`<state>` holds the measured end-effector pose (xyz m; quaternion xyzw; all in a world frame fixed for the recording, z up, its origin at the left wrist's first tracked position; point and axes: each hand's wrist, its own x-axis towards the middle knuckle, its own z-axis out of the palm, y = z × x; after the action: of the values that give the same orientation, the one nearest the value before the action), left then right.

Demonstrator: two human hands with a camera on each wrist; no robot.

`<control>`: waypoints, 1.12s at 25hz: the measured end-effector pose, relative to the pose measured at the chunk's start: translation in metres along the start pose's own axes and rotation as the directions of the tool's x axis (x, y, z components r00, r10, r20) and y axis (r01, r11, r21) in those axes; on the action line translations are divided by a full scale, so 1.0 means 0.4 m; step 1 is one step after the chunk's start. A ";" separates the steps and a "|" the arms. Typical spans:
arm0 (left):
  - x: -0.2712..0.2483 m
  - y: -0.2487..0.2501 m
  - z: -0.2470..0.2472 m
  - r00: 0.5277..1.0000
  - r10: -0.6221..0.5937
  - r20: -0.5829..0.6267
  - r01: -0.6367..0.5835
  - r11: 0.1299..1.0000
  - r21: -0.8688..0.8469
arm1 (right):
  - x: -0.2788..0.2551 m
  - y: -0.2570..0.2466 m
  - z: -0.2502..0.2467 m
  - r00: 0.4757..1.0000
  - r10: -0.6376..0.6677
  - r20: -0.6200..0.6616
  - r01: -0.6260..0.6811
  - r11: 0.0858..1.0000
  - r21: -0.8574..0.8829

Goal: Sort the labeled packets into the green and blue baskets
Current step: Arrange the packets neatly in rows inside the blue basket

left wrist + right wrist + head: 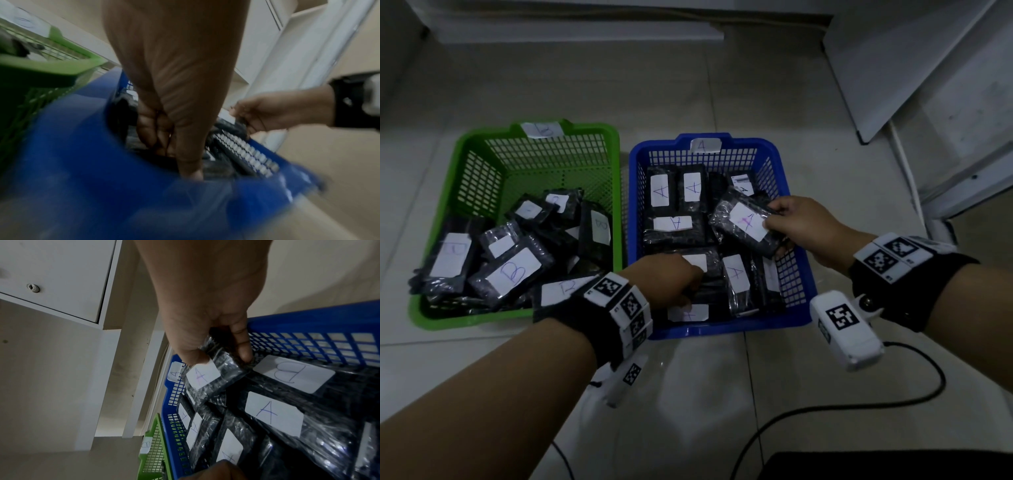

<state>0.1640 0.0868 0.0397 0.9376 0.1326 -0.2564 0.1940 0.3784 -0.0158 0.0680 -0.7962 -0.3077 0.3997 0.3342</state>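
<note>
Left hand [667,274]: reaching down into the near part of the blue plastic lattice basket [726,329]; fingers [148,129] curled down among the packets there, but not possible to tell if clamped on one.
Right hand [796,224]: over the right side of the blue basket, thumb and fingers [242,347] clamped on the edge of a black shiny plastic packet with white "A" label [744,224], lifted a little above the others.
Blue basket content: many black packets marked "A", lying flat or on edge; paper tag "A" [705,145] on the far rim.
Misplaced item: one black packet with white "B" label [294,374] seen by the right wrist camera inside the blue basket, near the right wall.
Green plastic lattice basket [434,317]: just beside the blue one on the left, on the tiled floor [722,377]; holds a heap of packets marked "B", tag "B" [542,130] on the far rim.
Loose packets: none visible on the floor.
Progress: judged nearly finished; what remains seems to be setting down the held "A" packet and moving the "B" packet over to the green basket.
</note>
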 end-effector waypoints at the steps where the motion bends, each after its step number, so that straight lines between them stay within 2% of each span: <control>1: 0.004 -0.005 -0.004 1.000 -0.007 -0.012 0.006 0.998 -0.054 | 0.001 -0.001 -0.003 1.000 -0.004 -0.016 0.004 1.000 0.013; 3: 0.009 -0.020 -0.015 1.000 -0.011 -0.021 0.008 0.991 -0.133 | 0.006 0.000 -0.009 0.999 -0.019 -0.041 0.019 1.000 0.003; 6: 0.008 -0.028 -0.018 1.000 0.029 -0.012 -0.030 0.994 -0.104 | 0.005 0.001 -0.009 0.999 -0.023 -0.032 0.023 1.000 -0.002; 8: 0.008 -0.017 -0.010 0.999 0.030 -0.029 -0.032 0.998 -0.047 | 0.002 0.003 -0.004 1.000 -0.018 -0.004 0.018 1.000 -0.004; 10: 0.011 -0.009 -0.004 0.999 -0.002 -0.053 -0.001 0.999 -0.046 | 0.003 0.007 0.000 0.999 -0.020 0.035 0.020 1.000 -0.014; 14: -0.003 -0.052 -0.025 0.998 0.024 -0.050 -0.027 0.998 -0.061 | 0.001 0.004 0.008 0.991 -0.035 0.131 0.041 0.998 -0.044; 16: -0.028 -0.083 -0.054 0.984 -0.010 -0.181 -0.007 0.996 -0.092 | -0.010 -0.005 0.018 0.972 -0.008 0.233 0.024 0.998 -0.063; 18: -0.050 -0.104 -0.073 0.937 -0.046 -0.346 -0.012 0.986 -0.163 | -0.027 -0.008 0.040 0.934 0.035 0.357 0.015 0.990 -0.137; 20: -0.059 -0.108 -0.075 0.896 -0.060 -0.441 -0.042 0.975 -0.219 | -0.046 -0.003 0.078 0.881 0.058 0.469 0.043 0.979 -0.200; 22: -0.050 -0.109 -0.059 0.906 -0.028 -0.423 -0.059 0.980 -0.191 | -0.065 0.009 0.132 0.864 0.024 0.503 0.089 0.976 -0.199; 24: -0.037 -0.114 -0.039 0.942 0.009 -0.334 -0.057 0.989 -0.134 | -0.078 0.025 0.181 0.901 -0.056 0.430 0.180 0.950 -0.253; 25: -0.033 -0.119 -0.031 0.953 0.040 -0.300 -0.065 0.995 -0.072 | -0.081 0.033 0.196 0.921 -0.103 0.376 0.240 0.911 -0.336; 27: -0.029 -0.129 -0.020 0.965 0.102 -0.241 -0.083 0.993 0.087 | -0.083 0.041 0.212 0.928 -0.158 0.339 0.306 0.840 -0.447; 28: -0.029 -0.131 -0.018 0.967 0.119 -0.226 -0.092 0.988 0.126 | -0.082 0.038 0.211 0.924 -0.141 0.355 0.299 0.845 -0.444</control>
<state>0.1393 0.1347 0.0361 0.9765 0.0892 -0.1409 0.1364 0.2945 -0.0254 0.0315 -0.7409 -0.5375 0.3863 0.1135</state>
